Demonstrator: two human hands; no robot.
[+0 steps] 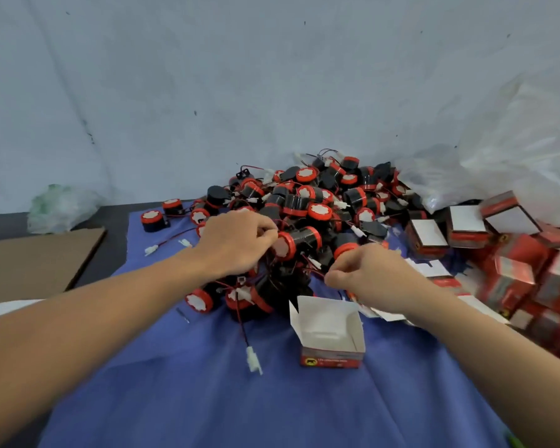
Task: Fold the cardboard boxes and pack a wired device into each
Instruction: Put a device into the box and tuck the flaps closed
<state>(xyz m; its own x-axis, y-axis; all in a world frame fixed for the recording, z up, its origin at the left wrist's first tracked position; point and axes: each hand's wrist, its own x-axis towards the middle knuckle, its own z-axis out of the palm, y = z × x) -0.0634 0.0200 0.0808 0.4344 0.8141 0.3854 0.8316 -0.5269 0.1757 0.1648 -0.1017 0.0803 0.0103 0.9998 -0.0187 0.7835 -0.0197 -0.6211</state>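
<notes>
At the near edge of the pile [320,195], roughly mid-cloth, the left hand [236,244] has its fingers curled round the end of one device [301,242]. It's a stubby black plastic drum with red rims and a white disc on the face, lying on its side with the long axis running left to right, away from the fingertips. The right hand [372,279] is curled tight and seems to be pinching a thin red wire [316,272], probably that device's lead, though I can't swear to it.

The open box [328,331] stands upright on the blue cloth [175,399], flaps up, white matte card inside and glossy red outside. It's just beside the right hand, on the side nearer the person, so the drop looks like a short pull back and to the right. I'd say those tangled leads could snag.
</notes>
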